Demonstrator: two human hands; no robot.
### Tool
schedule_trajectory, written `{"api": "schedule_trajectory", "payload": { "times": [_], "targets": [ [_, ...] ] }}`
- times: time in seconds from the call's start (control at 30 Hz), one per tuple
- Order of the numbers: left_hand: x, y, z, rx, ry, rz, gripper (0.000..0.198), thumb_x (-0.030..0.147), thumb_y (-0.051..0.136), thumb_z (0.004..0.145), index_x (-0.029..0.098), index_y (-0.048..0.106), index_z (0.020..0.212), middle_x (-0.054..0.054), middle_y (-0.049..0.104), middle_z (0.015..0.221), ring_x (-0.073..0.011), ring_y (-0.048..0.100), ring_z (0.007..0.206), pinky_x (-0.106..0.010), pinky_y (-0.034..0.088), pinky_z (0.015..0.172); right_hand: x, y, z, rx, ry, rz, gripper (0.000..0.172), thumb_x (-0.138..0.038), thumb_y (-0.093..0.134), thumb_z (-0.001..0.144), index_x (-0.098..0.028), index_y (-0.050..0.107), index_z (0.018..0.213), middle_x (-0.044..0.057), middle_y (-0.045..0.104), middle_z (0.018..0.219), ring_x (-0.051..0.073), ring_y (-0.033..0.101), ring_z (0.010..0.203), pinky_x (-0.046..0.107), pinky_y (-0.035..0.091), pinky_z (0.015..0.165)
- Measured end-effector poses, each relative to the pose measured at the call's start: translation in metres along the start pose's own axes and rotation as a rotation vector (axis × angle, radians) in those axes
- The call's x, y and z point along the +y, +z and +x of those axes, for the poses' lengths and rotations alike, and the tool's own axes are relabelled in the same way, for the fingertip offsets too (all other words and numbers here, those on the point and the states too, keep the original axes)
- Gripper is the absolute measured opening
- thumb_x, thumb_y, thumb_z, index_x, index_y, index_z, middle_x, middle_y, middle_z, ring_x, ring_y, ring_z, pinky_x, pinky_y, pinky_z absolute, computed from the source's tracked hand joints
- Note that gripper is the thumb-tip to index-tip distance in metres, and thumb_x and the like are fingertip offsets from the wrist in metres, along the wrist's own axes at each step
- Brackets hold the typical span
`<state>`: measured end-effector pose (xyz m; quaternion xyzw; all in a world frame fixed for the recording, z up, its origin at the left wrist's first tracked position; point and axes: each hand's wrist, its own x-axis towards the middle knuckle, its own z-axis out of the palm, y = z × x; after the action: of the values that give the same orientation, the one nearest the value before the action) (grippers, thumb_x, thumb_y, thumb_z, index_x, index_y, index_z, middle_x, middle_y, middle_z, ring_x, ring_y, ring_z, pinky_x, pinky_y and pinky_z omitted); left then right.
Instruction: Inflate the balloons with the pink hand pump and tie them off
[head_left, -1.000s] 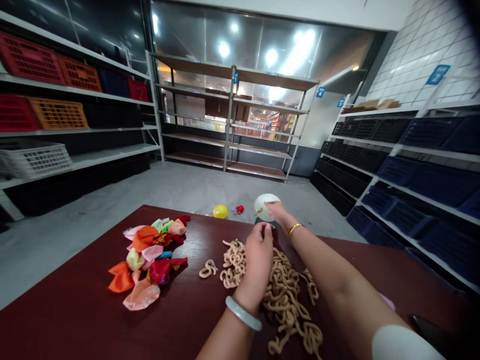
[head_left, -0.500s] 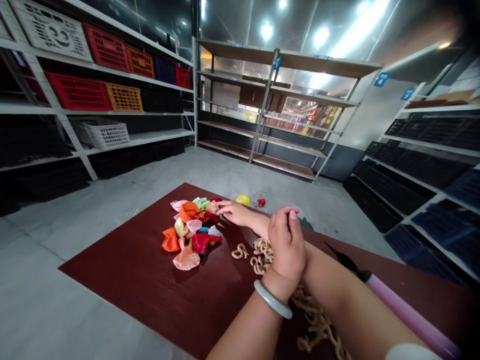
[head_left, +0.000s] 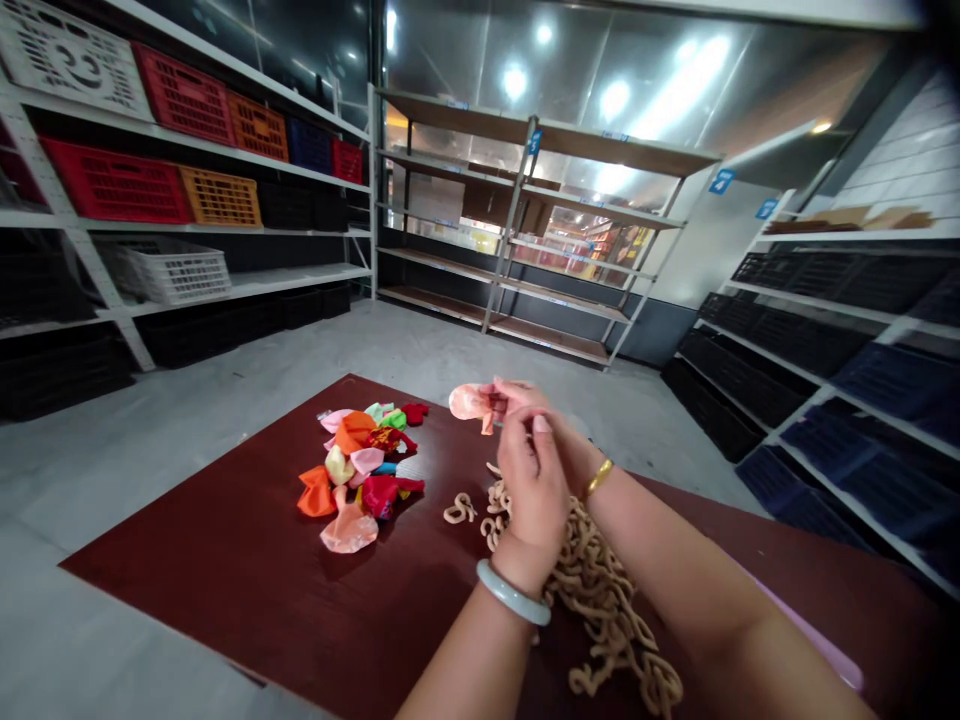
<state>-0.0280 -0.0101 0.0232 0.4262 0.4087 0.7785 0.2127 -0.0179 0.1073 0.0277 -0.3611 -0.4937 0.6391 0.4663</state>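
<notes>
Pinched in the fingers of my right hand point(head_left: 521, 397), which wears a gold bracelet, is a peach balloon point(head_left: 469, 402), limp and slightly puffed. My left hand point(head_left: 536, 465), with a pale jade bangle, is closed just in front of the right hand, overlapping it; what its fingers hold, if anything, is hidden. A pile of deflated balloons point(head_left: 356, 435) in orange, red, pink, green and yellow lies to the left on the dark red board. Beneath and beside my forearms spreads a heap of tan curled strands point(head_left: 600, 590), with a small separate curl point(head_left: 460, 508) to its left.
The dark red tabletop point(head_left: 247, 560) extends beneath everything. A pink tube point(head_left: 817, 630) lies at the right, partly behind my right forearm. Beyond the grey floor stand metal shelves point(head_left: 495, 265), with coloured crates point(head_left: 116, 180) at left and dark crates point(head_left: 720, 375) at right.
My right hand has come back from the balloon pile with a peach balloon, meeting my left hand. The view has shifted, and more of the tan heap shows.
</notes>
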Motion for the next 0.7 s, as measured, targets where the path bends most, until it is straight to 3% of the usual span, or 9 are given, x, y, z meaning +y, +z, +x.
{"api": "schedule_trajectory", "payload": {
  "times": [0.13, 0.2, 0.27, 0.37, 0.43, 0.7],
  "targets": [
    [-0.012, 0.000, 0.007, 0.229, -0.040, 0.038, 0.024, 0.041, 0.044, 0.094, 0.019, 0.049, 0.103, -0.009, 0.055, 0.107, -0.0194, 0.055, 0.099, -0.032, 0.043, 0.089, -0.028, -0.039, -0.024, -0.142, -0.033, 0.080, 0.034, -0.045, 0.074, 0.073, -0.015, 0.072, 0.089, 0.008, 0.073, 0.092, 0.020, 0.065, 0.084, 0.034, 0.051, 0.080],
    [-0.026, 0.004, 0.011, 0.258, -0.108, 0.074, 0.029, 0.046, 0.045, 0.092, 0.018, 0.049, 0.101, -0.009, 0.056, 0.104, -0.0193, 0.055, 0.095, -0.033, 0.043, 0.087, -0.038, -0.056, -0.039, -0.160, -0.092, 0.107, 0.035, -0.046, 0.075, 0.072, -0.018, 0.073, 0.092, 0.008, 0.072, 0.099, 0.020, 0.066, 0.087, 0.034, 0.050, 0.082],
    [-0.039, 0.010, 0.012, 0.122, -0.201, 0.105, 0.036, 0.051, 0.050, 0.088, 0.016, 0.052, 0.098, -0.010, 0.059, 0.101, -0.0209, 0.057, 0.093, -0.035, 0.044, 0.086, -0.044, -0.068, -0.055, -0.136, -0.153, 0.103, 0.033, -0.044, 0.075, 0.072, -0.018, 0.074, 0.092, 0.009, 0.072, 0.101, 0.020, 0.066, 0.087, 0.034, 0.051, 0.080],
    [-0.052, 0.022, 0.007, -0.230, -0.361, 0.006, 0.045, 0.056, 0.055, 0.082, 0.013, 0.060, 0.097, -0.011, 0.065, 0.091, -0.0227, 0.062, 0.086, -0.035, 0.047, 0.080, -0.047, -0.080, -0.079, -0.068, -0.222, 0.080, 0.030, -0.042, 0.076, 0.070, -0.019, 0.075, 0.089, 0.008, 0.072, 0.097, 0.020, 0.065, 0.086, 0.034, 0.051, 0.078],
    [-0.055, 0.029, -0.001, -0.397, -0.429, -0.096, 0.047, 0.057, 0.058, 0.079, 0.013, 0.062, 0.097, -0.010, 0.067, 0.085, -0.0217, 0.064, 0.078, -0.034, 0.049, 0.072, -0.046, -0.087, -0.093, -0.014, -0.230, 0.045, 0.031, -0.042, 0.078, 0.068, -0.018, 0.076, 0.088, 0.007, 0.072, 0.089, 0.019, 0.064, 0.081, 0.032, 0.051, 0.074],
    [-0.050, 0.041, -0.025, -0.576, -0.612, -0.111, 0.042, 0.054, 0.070, 0.069, 0.013, 0.063, 0.076, -0.004, 0.065, 0.064, -0.0126, 0.054, 0.047, -0.023, 0.040, 0.043, -0.037, -0.120, -0.122, 0.060, -0.232, -0.028, 0.032, -0.041, 0.078, 0.069, -0.017, 0.076, 0.090, 0.006, 0.071, 0.082, 0.017, 0.064, 0.081, 0.033, 0.049, 0.083]
  ]
}}
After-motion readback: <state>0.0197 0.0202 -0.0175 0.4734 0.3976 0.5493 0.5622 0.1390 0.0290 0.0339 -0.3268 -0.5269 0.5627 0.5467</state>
